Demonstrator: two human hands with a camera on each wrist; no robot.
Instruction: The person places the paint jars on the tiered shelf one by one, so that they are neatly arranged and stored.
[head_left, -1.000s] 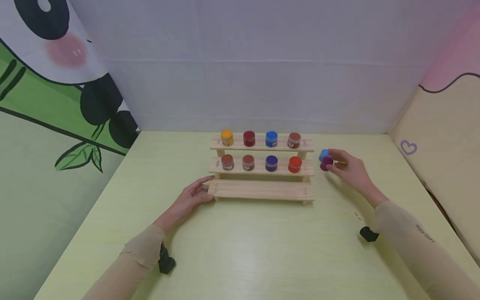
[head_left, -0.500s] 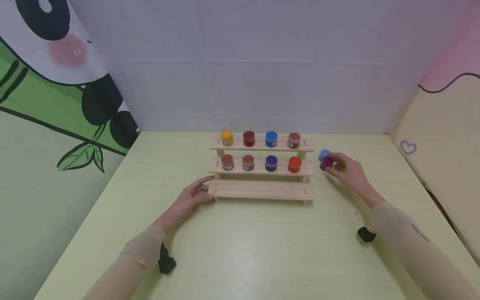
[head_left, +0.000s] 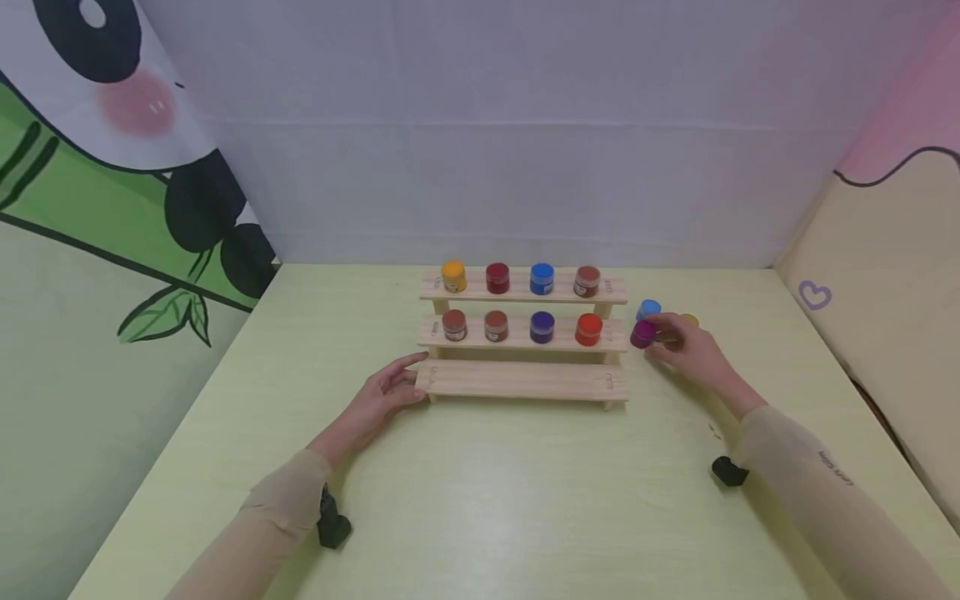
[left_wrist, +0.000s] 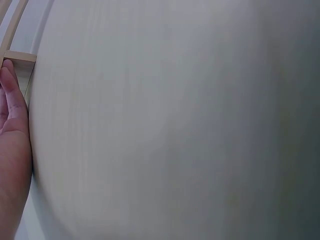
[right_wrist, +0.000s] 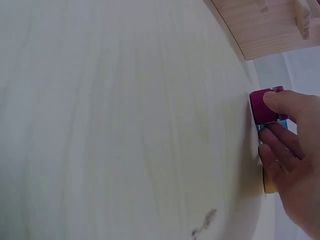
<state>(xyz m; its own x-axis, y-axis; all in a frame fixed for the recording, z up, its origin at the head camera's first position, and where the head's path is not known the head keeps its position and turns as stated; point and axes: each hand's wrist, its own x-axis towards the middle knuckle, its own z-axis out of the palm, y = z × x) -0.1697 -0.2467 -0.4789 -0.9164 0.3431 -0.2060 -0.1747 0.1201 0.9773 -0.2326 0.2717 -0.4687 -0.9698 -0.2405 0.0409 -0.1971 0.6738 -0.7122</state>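
In the head view a three-step wooden rack (head_left: 525, 380) stands mid-table. Its top step bears yellow (head_left: 453, 276), dark red (head_left: 497, 277), blue (head_left: 542, 278) and brown (head_left: 587, 282) paint jars. On the middle step are two brown jars, a dark blue jar (head_left: 542, 327) and a red jar (head_left: 588, 329). The lowest step bears nothing. My left hand (head_left: 380, 393) rests against the rack's left end, fingertips touching it. To the rack's right, my right hand (head_left: 692, 350) pinches a purple paint jar (head_left: 642, 334) between thumb and fingers; the right wrist view shows its purple side (right_wrist: 262, 107).
Behind the purple jar stands a light blue jar (head_left: 648, 309). A yellow jar (head_left: 690, 320) is partly hidden behind the right hand. A pale cloth wall (head_left: 525, 183) rises at the table's back edge, with printed panels at both sides.
My right hand has drawn the purple jar slightly left and toward me, apart from the light blue jar. The yellow jar has come into view behind the hand. The left hand stays put.
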